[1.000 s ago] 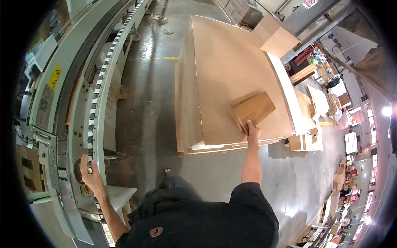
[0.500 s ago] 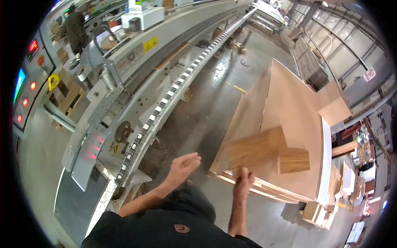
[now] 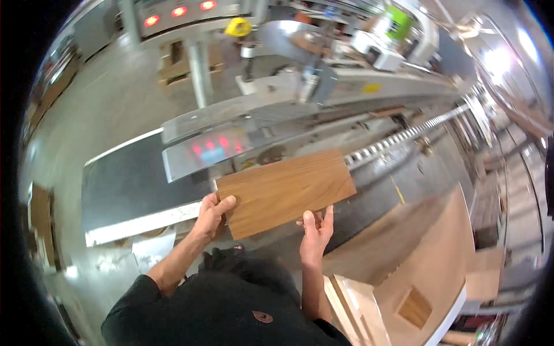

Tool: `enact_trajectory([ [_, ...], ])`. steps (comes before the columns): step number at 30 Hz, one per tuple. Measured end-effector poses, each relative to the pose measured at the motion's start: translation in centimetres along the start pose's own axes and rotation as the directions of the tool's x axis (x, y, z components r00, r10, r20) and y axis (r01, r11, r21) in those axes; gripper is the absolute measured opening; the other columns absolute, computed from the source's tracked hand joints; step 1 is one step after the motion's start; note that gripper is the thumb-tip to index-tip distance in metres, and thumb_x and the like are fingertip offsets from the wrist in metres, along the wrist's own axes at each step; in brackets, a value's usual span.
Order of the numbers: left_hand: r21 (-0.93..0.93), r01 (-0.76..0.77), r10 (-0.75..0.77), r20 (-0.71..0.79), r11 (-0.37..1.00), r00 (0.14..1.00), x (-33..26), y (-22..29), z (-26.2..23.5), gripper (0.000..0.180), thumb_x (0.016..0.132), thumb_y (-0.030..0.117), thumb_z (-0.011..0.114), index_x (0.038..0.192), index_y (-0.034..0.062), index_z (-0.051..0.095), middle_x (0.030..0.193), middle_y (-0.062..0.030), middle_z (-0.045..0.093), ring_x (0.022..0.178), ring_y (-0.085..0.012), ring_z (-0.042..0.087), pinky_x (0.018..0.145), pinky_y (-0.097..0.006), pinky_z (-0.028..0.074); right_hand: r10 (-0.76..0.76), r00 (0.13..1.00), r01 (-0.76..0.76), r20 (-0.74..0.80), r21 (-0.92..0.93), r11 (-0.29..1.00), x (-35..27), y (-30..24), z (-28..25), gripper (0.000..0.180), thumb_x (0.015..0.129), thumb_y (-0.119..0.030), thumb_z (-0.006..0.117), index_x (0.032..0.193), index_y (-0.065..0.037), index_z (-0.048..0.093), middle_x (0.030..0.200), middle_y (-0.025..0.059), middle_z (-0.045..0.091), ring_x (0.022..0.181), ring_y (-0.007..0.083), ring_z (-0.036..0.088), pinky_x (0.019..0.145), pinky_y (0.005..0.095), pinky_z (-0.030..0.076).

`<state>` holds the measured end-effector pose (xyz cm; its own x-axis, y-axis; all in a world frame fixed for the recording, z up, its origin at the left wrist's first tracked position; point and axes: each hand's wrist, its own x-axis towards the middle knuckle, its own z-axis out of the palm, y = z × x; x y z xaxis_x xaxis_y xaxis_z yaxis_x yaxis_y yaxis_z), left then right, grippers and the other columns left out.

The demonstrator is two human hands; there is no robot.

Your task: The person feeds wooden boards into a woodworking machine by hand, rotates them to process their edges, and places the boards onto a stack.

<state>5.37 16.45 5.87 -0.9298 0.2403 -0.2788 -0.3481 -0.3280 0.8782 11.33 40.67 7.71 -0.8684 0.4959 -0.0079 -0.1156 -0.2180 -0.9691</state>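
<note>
A brown wood-grain panel [image 3: 288,193] is held level in front of me, partly over the machine's edge. My left hand [image 3: 212,218] grips its left end, thumb on top and fingers beneath. At the near edge, toward the right end, my right hand [image 3: 315,236] holds the panel with thumb and fingertips; some of those fingers are hidden. Another, smaller wood-grain piece [image 3: 415,308] lies on the large light-brown sheet [image 3: 427,248] at my right.
Across the front runs a long machine with a black bed [image 3: 138,184], a metal plate [image 3: 202,153] reflecting red lights, and a toothed conveyor track [image 3: 398,140]. A control panel [image 3: 190,14] stands at the far left. Light wooden boards [image 3: 358,305] edge the sheet's stack.
My view has swung left toward the machine. The panel has moved from above the sheet, in my right hand, to the machine's side. My left hand has taken hold of its left end.
</note>
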Motion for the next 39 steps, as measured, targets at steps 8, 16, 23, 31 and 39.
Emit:
enact_trajectory([
  [8, 0.065, -0.146, 0.160, -0.391, 0.987, 0.906, -3.2, 4.4, -11.1, 0.044, 0.100, 0.028, 0.052, 0.126, -0.0064, 0.054, 0.115, -0.0132, 0.065, 0.100, -0.0194, 0.064, 0.088, -0.034, 0.052, 0.123, 0.916, -0.160, 0.381, 0.068, 0.985, -1.0, 6.5, 11.7, 0.068, 0.090, 0.000, 0.062, 0.148, 0.000, 0.028, 0.101, 0.0074, 0.063, 0.084, 0.0124, 0.060, 0.073, 0.0282, 0.054],
  [16, 0.738, 0.057, 0.472, -0.487, 0.672, 0.735, 3.3, 4.5, -19.8, 0.051, 0.094, 0.042, 0.058, 0.087, -0.0071, 0.069, 0.073, -0.0211, 0.067, 0.070, -0.0278, 0.067, 0.068, -0.041, 0.051, 0.157, 0.916, -0.110, 0.369, -0.144, 0.983, 0.9, 11.8, 18.5, 0.098, 0.083, -0.003, 0.071, 0.151, 0.011, 0.002, 0.109, 0.0137, 0.061, 0.090, 0.0153, 0.059, 0.079, 0.0281, 0.052],
  [23, 0.870, 0.182, 0.553, -0.440, 0.459, 0.708, 6.8, 5.5, -22.7, 0.045, 0.090, 0.040, 0.066, 0.080, -0.0044, 0.068, 0.077, -0.0267, 0.066, 0.078, -0.0452, 0.065, 0.069, -0.047, 0.051, 0.119, 0.904, 0.069, 0.410, -0.417, 0.906, 2.2, 13.4, 21.8, 0.108, 0.080, -0.010, 0.077, 0.149, 0.014, -0.002, 0.125, 0.0231, 0.051, 0.098, 0.0232, 0.055, 0.090, 0.0324, 0.047],
  [31, 0.870, -0.140, 0.665, -0.247, 0.472, 0.704, 3.9, 5.9, -17.3, 0.053, 0.082, 0.030, 0.073, 0.122, -0.0032, 0.061, 0.120, -0.0230, 0.064, 0.109, -0.0357, 0.063, 0.093, -0.040, 0.049, -0.177, 0.883, 0.440, 0.434, -0.639, 0.631, 3.0, 17.2, 21.1, 0.121, 0.077, -0.029, 0.081, 0.144, 0.020, -0.008, 0.145, 0.0417, 0.028, 0.135, 0.0449, 0.038, 0.113, 0.0412, 0.033],
  [39, 0.925, -0.106, 0.642, -0.167, 0.364, 0.748, 1.5, 1.5, -18.1, 0.066, 0.078, 0.021, 0.075, 0.137, 0.0020, 0.054, 0.147, -0.0225, 0.045, 0.135, -0.0370, 0.042, 0.110, -0.044, 0.037, -0.033, 0.921, 0.291, 0.389, -0.629, 0.721, 2.8, 14.6, 21.7, 0.124, 0.078, -0.033, 0.080, 0.142, 0.019, -0.013, 0.132, 0.0445, 0.041, 0.122, 0.0499, 0.049, 0.102, 0.0438, 0.043],
])
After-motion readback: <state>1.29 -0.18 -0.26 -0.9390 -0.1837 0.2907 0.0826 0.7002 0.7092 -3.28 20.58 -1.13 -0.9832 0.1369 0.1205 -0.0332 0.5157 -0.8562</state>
